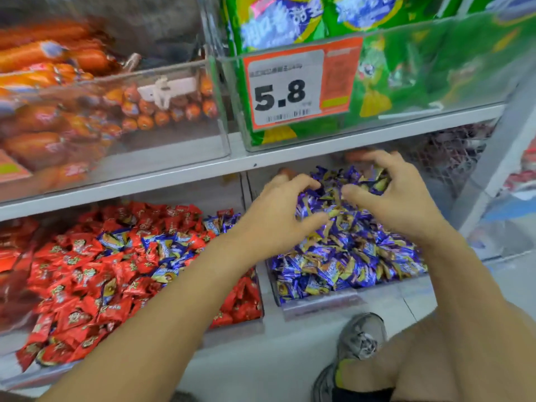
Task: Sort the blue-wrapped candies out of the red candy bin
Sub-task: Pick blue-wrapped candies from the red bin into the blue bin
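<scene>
While over the blue candy bin (348,297) | left hand (278,216) claws blue-wrapped candies (316,198) | right hand (397,195) likewise

Both forearms bare, no sleeves in view. Left hand (278,210), right hand (397,198): no rings, watch or gloves visible. Knees bare. Grey mottled sneaker (361,338) on far foot; near foot shows second grey shoe (323,384), yellow-green trim at collar, black sock (362,394) above.
</scene>
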The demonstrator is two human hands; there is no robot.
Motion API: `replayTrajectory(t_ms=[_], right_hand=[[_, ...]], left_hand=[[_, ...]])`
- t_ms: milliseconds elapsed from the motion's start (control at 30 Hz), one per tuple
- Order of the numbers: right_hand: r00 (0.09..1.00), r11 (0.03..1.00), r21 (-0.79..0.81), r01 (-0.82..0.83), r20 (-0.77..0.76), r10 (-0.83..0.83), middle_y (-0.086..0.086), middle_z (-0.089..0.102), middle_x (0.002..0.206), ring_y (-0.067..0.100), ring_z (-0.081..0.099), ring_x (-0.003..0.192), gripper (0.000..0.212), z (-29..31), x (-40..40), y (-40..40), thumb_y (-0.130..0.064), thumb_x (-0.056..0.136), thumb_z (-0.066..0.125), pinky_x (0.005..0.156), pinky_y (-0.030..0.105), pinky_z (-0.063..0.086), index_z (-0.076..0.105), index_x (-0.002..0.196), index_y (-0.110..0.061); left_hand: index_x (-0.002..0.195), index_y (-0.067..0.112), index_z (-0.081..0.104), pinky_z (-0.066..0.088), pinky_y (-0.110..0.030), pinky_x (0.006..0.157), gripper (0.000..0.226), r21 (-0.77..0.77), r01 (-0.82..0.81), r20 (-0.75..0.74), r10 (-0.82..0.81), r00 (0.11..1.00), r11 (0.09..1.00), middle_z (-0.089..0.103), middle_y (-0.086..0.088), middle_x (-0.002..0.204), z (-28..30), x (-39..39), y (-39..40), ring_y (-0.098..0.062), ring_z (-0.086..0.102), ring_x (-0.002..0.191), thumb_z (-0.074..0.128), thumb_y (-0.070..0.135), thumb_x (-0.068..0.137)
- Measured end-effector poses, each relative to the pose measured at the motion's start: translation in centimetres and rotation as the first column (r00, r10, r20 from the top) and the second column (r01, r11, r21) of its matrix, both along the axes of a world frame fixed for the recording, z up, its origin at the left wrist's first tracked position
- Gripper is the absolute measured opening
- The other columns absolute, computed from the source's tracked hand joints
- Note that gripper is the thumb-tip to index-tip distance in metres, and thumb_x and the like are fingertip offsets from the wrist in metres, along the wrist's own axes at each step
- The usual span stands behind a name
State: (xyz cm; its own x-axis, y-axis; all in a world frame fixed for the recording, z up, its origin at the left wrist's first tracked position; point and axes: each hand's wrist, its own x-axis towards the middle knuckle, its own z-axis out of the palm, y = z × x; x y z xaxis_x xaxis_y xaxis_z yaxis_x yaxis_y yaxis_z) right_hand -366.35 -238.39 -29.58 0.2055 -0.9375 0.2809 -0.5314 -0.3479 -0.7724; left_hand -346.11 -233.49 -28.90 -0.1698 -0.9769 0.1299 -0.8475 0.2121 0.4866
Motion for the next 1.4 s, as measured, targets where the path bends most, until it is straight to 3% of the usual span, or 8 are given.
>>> replayTrajectory(t_ms=[167,367,500,833,900,1067,1267,1400], right_hand=[[0.990,0.987,-0.081,-0.140,-0.011,0.139,-0.005,0.060,0.117,0.006,0.056,0.112,0.039,0.0,0.9,1.3,-0.010,0.088,0.068,0.100,0.026,0.040,0.063,0.116,-0.036],[0.918,0.915,-0.085,-0.393,-0.091,0.386,-0.018,0.069,0.095,0.003,0.065,0.091,0.024,2.9,7.2,5.9,-0.007,0.093,0.063,0.082,0.013,0.048,0.071,0.101,-0.029],[0.754,0.791,-0.046,-0.610,-0.340,0.562,-0.009,0.064,0.099,0.002,0.058,0.092,0.021,3.1,14.1,7.4,-0.018,0.091,0.063,0.088,0.019,0.045,0.068,0.111,-0.023],[0.207,0.732,0.482,-0.482,-0.749,0.629,-0.001,0.046,0.147,0.021,0.048,0.130,0.093,0.8,24.9,3.3,-0.036,0.071,0.086,0.093,0.023,0.038,0.036,0.149,-0.024],[0.249,0.737,0.474,-0.481,-0.732,0.634,-0.003,0.052,0.141,0.018,0.052,0.122,0.090,0.6,24.4,3.0,-0.033,0.069,0.088,0.085,0.020,0.036,0.041,0.145,-0.026],[0.444,0.760,0.409,-0.506,-0.632,0.635,-0.011,0.064,0.101,0.011,0.062,0.087,0.052,0.4,23.1,2.8,-0.022,0.073,0.086,0.080,0.026,0.051,0.063,0.119,-0.029],[0.568,0.777,0.331,-0.536,-0.539,0.622,-0.014,0.066,0.092,-0.004,0.059,0.076,0.027,0.6,22.4,2.0,-0.025,0.084,0.076,0.075,0.018,0.046,0.067,0.110,-0.028],[0.599,0.787,0.287,-0.545,-0.523,0.606,-0.010,0.062,0.100,-0.002,0.059,0.081,0.029,1.3,22.2,1.9,-0.027,0.093,0.067,0.071,0.010,0.041,0.063,0.122,-0.024]], left_hand=[[0.104,0.023,0.066,0.032,-0.006,0.087,0.015,-0.328,-0.155,-0.104,0.127,0.986,0.932,0.062,0.010,0.101,0.0,5.5,4.8,-0.005,0.054,0.097,0.063,0.019,0.090],[0.133,0.027,0.056,0.034,-0.033,0.113,0.057,0.060,-0.012,0.241,-0.002,0.970,0.998,0.055,0.008,0.134,-3.5,13.9,10.3,-0.012,0.045,0.128,0.042,0.061,0.089],[0.141,0.032,0.049,0.018,-0.027,0.118,0.088,0.163,-0.049,0.308,-0.004,0.951,0.985,0.051,0.006,0.144,-5.3,17.3,11.8,-0.016,0.035,0.141,0.012,0.084,0.080],[0.085,0.028,0.069,0.047,-0.026,0.076,0.036,-0.100,-0.219,-0.074,0.213,0.974,0.970,0.061,0.017,0.080,-3.3,20.1,12.4,0.000,0.058,0.079,0.047,0.056,0.090],[0.095,0.025,0.068,0.049,-0.030,0.081,0.020,-0.180,-0.258,-0.038,0.255,0.966,0.949,0.061,0.014,0.087,-2.8,20.7,11.2,-0.003,0.058,0.083,0.060,0.041,0.088],[0.145,0.028,0.039,0.034,-0.038,0.108,0.065,0.120,-0.179,0.371,0.123,0.920,0.976,0.046,0.002,0.141,-3.0,20.4,7.7,-0.023,0.040,0.130,0.063,0.048,0.088],[0.135,0.031,0.053,0.036,-0.036,0.098,0.048,0.106,-0.191,0.403,0.133,0.905,0.976,0.058,0.000,0.123,-3.2,20.2,6.8,-0.023,0.045,0.121,0.064,0.041,0.090],[0.114,0.027,0.068,0.041,-0.031,0.088,0.027,0.010,-0.185,0.160,0.181,0.970,0.983,0.064,0.003,0.105,-3.1,21.2,7.5,-0.018,0.055,0.106,0.068,0.036,0.088]])
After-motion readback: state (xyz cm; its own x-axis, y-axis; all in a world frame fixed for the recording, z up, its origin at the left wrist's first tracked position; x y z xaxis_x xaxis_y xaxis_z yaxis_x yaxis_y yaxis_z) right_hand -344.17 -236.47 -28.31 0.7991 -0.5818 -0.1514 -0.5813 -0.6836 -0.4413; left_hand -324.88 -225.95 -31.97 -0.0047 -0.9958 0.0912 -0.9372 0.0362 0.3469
